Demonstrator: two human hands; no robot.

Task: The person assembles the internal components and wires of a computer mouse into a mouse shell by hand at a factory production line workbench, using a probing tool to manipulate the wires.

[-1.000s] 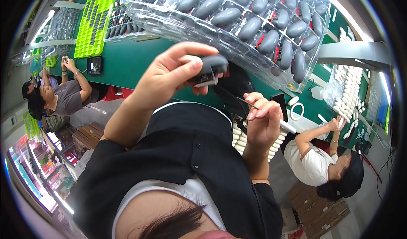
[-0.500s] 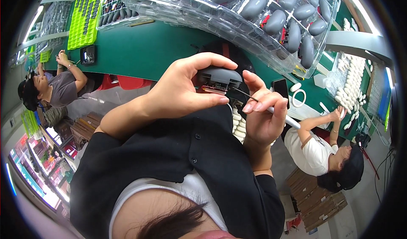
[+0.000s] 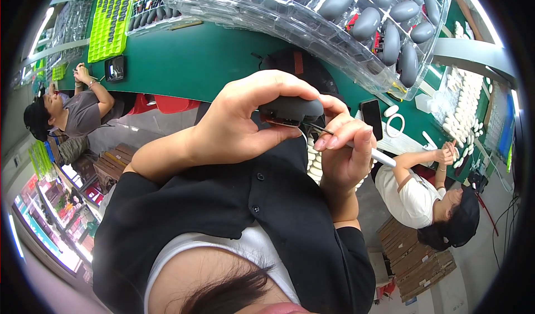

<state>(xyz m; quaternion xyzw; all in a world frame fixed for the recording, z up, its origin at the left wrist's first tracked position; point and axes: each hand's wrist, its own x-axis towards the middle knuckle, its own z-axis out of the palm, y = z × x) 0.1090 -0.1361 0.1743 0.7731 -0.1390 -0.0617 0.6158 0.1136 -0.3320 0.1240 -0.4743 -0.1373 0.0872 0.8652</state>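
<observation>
My left hand (image 3: pixel 239 127) grips a dark grey computer mouse (image 3: pixel 292 109) by its sides, held up in front of my chest. My right hand (image 3: pixel 345 158) holds a thin tool with a white handle (image 3: pixel 382 158) like a pen. Its fine metal tip touches the underside of the mouse, where a thin wire shows. The two hands are close together, fingertips nearly touching. Just beyond them, a large clear plastic tray (image 3: pixel 267 21) with several grey mice in its pockets lies on the green table (image 3: pixel 195 63).
A bright green tray (image 3: pixel 108 18) lies at the far left of the table. A black phone (image 3: pixel 370 118) and many white mouse shells (image 3: pixel 465 108) sit to the right. One person (image 3: pixel 72 110) works on the left, another (image 3: pixel 429 197) on the right. Cardboard boxes (image 3: pixel 415 255) stand on the floor.
My left hand brought the mouse down from near the clear tray toward my chest. My right hand moved in and set the tool's tip against the mouse.
</observation>
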